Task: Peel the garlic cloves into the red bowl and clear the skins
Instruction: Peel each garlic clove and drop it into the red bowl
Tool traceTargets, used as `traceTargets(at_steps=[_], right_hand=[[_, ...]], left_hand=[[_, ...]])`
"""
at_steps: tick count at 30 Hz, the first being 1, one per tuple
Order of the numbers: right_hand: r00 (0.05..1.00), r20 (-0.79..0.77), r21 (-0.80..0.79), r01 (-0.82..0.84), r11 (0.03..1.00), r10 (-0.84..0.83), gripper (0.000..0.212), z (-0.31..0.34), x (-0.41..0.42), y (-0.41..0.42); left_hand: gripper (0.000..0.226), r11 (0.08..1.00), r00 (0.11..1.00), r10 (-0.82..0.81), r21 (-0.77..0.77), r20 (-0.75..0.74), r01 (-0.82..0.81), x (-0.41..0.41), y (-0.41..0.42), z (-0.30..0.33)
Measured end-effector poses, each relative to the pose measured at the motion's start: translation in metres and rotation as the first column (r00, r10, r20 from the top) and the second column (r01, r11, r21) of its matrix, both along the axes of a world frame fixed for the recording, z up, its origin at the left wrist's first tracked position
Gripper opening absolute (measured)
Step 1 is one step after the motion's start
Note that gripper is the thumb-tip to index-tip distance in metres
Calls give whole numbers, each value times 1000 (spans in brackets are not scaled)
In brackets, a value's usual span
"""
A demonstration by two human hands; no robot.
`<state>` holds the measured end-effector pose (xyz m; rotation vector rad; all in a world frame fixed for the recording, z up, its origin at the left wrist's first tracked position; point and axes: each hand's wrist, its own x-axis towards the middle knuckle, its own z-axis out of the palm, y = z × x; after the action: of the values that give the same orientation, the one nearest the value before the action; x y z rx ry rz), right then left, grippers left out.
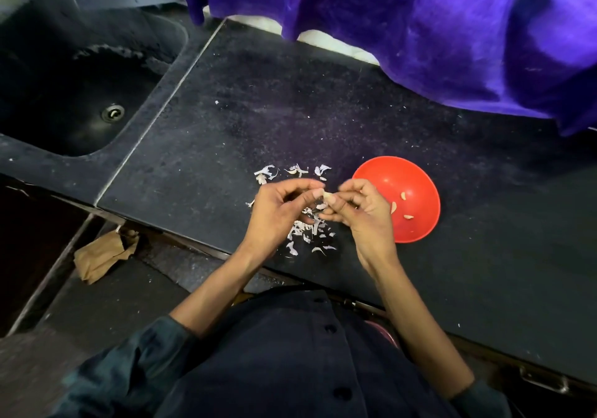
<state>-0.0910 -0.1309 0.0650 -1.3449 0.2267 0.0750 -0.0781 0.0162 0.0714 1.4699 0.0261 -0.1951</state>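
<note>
A pale garlic clove (327,195) is pinched between the fingertips of my left hand (281,212) and my right hand (358,211), just above the dark counter. The red bowl (416,172) stands right of my right hand and holds three peeled cloves (403,195). Several white garlic skins (310,232) lie scattered on the counter under and between my hands, and more garlic skins (292,171) lie just beyond my fingers.
A dark sink (80,88) with a metal drain sits at the left of the counter (258,111). A purple cloth (436,23) hangs over the counter's far edge. A crumpled brown paper bag (103,254) lies on the floor at the lower left.
</note>
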Motion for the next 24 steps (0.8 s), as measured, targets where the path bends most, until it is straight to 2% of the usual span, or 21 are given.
traceTargets(at_steps=[3,5,10,15,21,24], right_hand=[[998,43,-95,-48,994,52,36,-2,2,-1],[993,68,-158,-84,984,95,39,-3,2,-1],[989,105,-226,-79,971,105,38,-6,0,-1],[984,143,-305,-55,951,102,30,-8,-1,-2],[995,93,-283,-14,959,42,31,-10,-1,1],[993,121,-364,31,931,15,23,-11,-1,-1]], left_hand=[[15,999,999,-28,-37,-22,27,0,1,-3],[14,995,996,-65,-82,-65,60,1,3,-4],[8,985,978,-122,-141,-167,98,2,4,-7],[10,964,963,-73,-266,-258,1,2,7,-6],[6,959,970,-20,-280,-240,-50,2,8,-2],[10,958,972,-8,-280,-234,-60,2,9,-3]])
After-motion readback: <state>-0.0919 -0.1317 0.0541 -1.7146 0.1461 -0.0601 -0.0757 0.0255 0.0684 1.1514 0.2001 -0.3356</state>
